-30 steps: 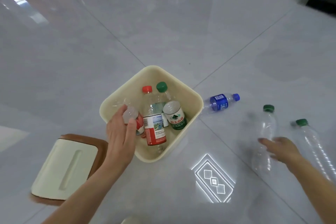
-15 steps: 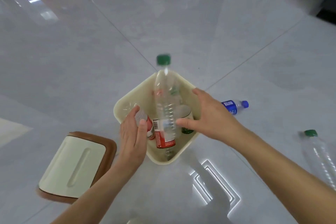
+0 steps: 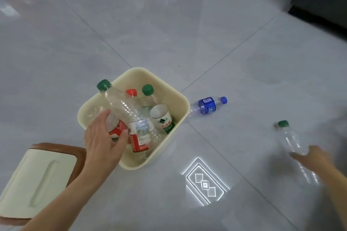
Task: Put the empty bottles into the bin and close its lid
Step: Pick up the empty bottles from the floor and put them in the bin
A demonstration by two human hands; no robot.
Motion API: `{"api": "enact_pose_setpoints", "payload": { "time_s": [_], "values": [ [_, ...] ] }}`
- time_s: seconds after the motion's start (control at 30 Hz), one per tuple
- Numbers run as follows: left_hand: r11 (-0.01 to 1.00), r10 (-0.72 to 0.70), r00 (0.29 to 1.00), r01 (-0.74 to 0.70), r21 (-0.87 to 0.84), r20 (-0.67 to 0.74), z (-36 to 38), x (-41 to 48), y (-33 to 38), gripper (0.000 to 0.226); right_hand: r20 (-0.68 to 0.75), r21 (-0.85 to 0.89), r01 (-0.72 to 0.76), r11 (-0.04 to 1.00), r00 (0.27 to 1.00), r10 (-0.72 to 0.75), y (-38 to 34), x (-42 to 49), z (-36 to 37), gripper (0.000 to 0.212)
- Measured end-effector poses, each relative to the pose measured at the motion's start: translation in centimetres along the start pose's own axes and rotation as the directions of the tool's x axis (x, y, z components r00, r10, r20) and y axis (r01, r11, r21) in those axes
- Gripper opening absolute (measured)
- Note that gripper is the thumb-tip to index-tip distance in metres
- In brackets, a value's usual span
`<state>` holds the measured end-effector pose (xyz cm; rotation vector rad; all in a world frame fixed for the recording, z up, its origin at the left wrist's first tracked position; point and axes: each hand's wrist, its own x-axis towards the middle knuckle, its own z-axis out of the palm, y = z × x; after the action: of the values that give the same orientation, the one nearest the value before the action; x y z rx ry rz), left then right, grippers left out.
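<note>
Head view, blue bottle [image 3: 206,107] beside bin [image 3: 174,97], lid [image 3: 37,182] off

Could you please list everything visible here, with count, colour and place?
bin: one, cream, open, on the floor at centre.
bottles in bin: at least four, clear, with green and red caps; one leans over the left rim.
blue bottle: one, lying right of the bin.
green-capped bottle: one, clear, lying far right.
lid: one, cream with brown edge, lower left.
floor: grey tiles.
left hand: on a bottle in the bin.
right hand: reaching the far-right bottle, blurred.
</note>
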<state>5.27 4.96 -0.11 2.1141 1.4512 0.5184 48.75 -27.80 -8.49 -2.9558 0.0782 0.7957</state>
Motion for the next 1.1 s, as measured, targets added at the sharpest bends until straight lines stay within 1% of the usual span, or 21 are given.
{"api": "enact_pose_setpoints", "payload": {
  "time_s": [0.1,0.23,0.27,0.37,0.43,0.47,0.5,0.57,0.6,0.63,0.67,0.7,0.73,0.77,0.8,0.83,0.9,0.93,1.0,1.07,1.1],
  "values": [
    [0.999,0.004,1.0,-0.004,0.047,0.002,0.1,0.0,0.0,0.072,0.002,0.026,-0.082,0.996,0.997,0.082,4.2,0.7,2.5,0.088],
    [0.996,0.021,1.0,-0.02,0.089,-0.005,0.4,0.0,0.3,0.073,0.061,0.057,-0.163,0.985,0.985,0.16,6.3,1.5,4.9,0.079],
    [0.995,0.03,1.0,-0.029,0.099,-0.009,0.5,-0.1,0.3,0.072,0.059,0.096,-0.166,0.981,0.985,0.16,6.8,2.5,5.7,0.08],
    [0.992,0.056,0.998,-0.054,0.118,-0.015,0.8,0.0,0.1,0.07,0.059,0.179,-0.063,0.982,0.997,0.053,6.6,3.8,7.4,0.091],
    [0.991,0.063,0.998,-0.062,0.12,-0.006,0.9,0.2,0.1,0.07,0.054,0.251,0.048,0.967,0.997,-0.063,3.1,0.5,5.8,0.083],
    [0.991,0.064,0.998,-0.064,0.12,-0.001,0.9,0.4,0.2,0.07,0.022,0.328,0.106,0.939,0.993,-0.12,0.9,-1.1,4.9,0.076],
    [0.991,0.065,0.998,-0.065,0.116,0.002,0.9,0.5,0.3,0.07,-0.034,0.442,0.159,0.883,0.987,-0.16,-1.4,-2.4,3.7,0.071],
    [0.993,0.075,0.997,-0.075,0.096,0.007,1.0,0.6,0.7,0.069,-0.188,0.696,0.266,0.667,0.964,-0.188,-5.8,-4.7,0.8,0.068],
    [0.993,0.086,0.996,-0.086,0.081,0.006,0.9,0.6,0.9,0.068,-0.277,0.766,0.359,0.534,0.933,-0.23,-8.0,-5.8,-1.0,0.067],
    [0.994,0.094,0.996,-0.094,0.057,-0.001,0.9,0.6,0.9,0.067,-0.352,0.779,0.455,0.432,0.887,-0.299,-10.0,-7.5,-3.0,0.066],
    [0.996,0.094,0.996,-0.093,0.01,-0.013,0.7,0.6,0.9,0.065,-0.391,0.763,0.529,0.372,0.835,-0.387,-12.0,-9.7,-5.2,0.068],
    [0.994,0.078,0.997,-0.08,-0.069,-0.023,0.5,0.6,1.0,0.063,-0.377,0.742,0.581,0.334,0.774,-0.508,-13.4,-12.5,-7.3,0.074],
    [0.983,0.05,0.998,-0.054,-0.176,-0.029,0.1,0.5,1.0,0.06,-0.35,0.708,0.643,0.292,0.679,-0.645,-14.0,-14.9,-8.9,0.08],
    [0.956,0.011,0.999,-0.022,-0.293,-0.037,-0.4,0.5,1.1,0.056,-0.358,0.66,0.718,0.221,0.558,-0.749,-14.8,-16.9,-10.0,0.081],
    [0.914,-0.029,0.998,0.004,-0.406,-0.056,-0.9,0.4,1.2,0.051,-0.353,0.618,0.771,0.153,0.446,-0.822,-16.1,-19.6,-10.9,0.074],
    [0.865,-0.07,0.994,0.018,-0.502,-0.085,-1.3,0.4,1.2,0.044,-0.351,0.568,0.816,0.105,0.356,-0.866,-17.9,-22.1,-11.2,0.066],
    [0.787,-0.144,0.977,0.018,-0.617,-0.155,-2.1,0.6,1.1,0.033,-0.361,0.45,0.892,0.034,0.217,-0.907,-21.2,-27.3,-10.9,0.069],
    [0.758,-0.171,0.968,0.01,-0.652,-0.183,-2.4,0.7,1.0,0.032,-0.317,0.387,0.922,0.028,0.161,-0.935,-22.4,-29.5,-10.3,0.071],
    [0.719,-0.204,0.954,-0.006,-0.695,-0.219,-2.8,0.9,0.6,0.036,-0.208,0.25,0.968,0.036,0.09,-0.974,-24.5,-32.5,-8.2,0.073],
    [0.705,-0.211,0.952,-0.009,-0.709,-0.222,-3.1,1.1,0.2,0.041,-0.036,0.093,0.996,0.004,0.008,-0.999,-26.6,-34.1,-5.5,0.081],
    [0.711,-0.204,0.953,-0.013,-0.704,-0.223,-3.2,1.1,0.0,0.044,0.064,0.06,0.998,-0.013,-0.017,-0.998,-27.5,-34.4,-4.1,0.087]
  ]
}}
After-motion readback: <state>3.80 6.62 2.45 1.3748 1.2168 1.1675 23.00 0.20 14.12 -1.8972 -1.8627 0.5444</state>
